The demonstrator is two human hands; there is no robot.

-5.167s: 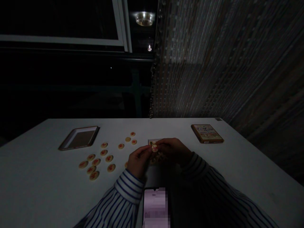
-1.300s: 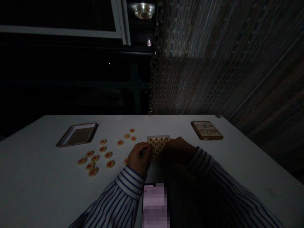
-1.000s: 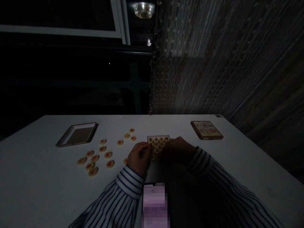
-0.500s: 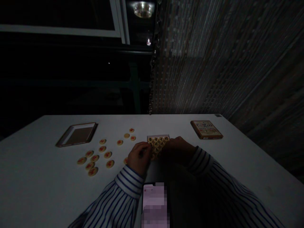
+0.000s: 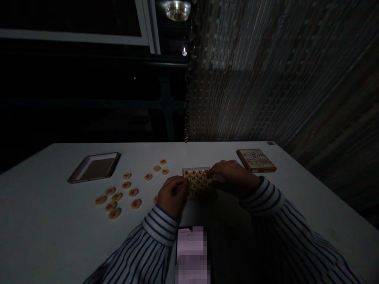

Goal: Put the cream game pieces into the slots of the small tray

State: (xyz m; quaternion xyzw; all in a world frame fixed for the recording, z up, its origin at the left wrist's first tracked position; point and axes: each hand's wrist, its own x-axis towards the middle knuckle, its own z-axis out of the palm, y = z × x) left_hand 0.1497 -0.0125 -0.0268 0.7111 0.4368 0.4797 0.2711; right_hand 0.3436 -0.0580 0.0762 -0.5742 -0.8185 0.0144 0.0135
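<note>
A small tray point(image 5: 196, 171) holding several round cream pieces with black marks sits on the white table point(image 5: 53, 244) in front of me. My left hand point(image 5: 171, 194) rests curled against the tray's left side, fingers closed at its edge. My right hand point(image 5: 233, 177) has its fingertips on the tray's far right corner. Several cream pieces with red marks point(image 5: 118, 195) lie loose on the table to the left. Both sleeves are striped.
An open box half point(image 5: 94, 167) lies at the far left, a printed box lid point(image 5: 256, 159) at the far right. A lit phone point(image 5: 192, 252) lies near the table's front edge between my arms. A beaded curtain hangs behind the table. The room is dim.
My right hand has shifted right and away, uncovering more of the tray. Five seconds ago both hands held one piece above the tray. The left hand has hardly moved.
</note>
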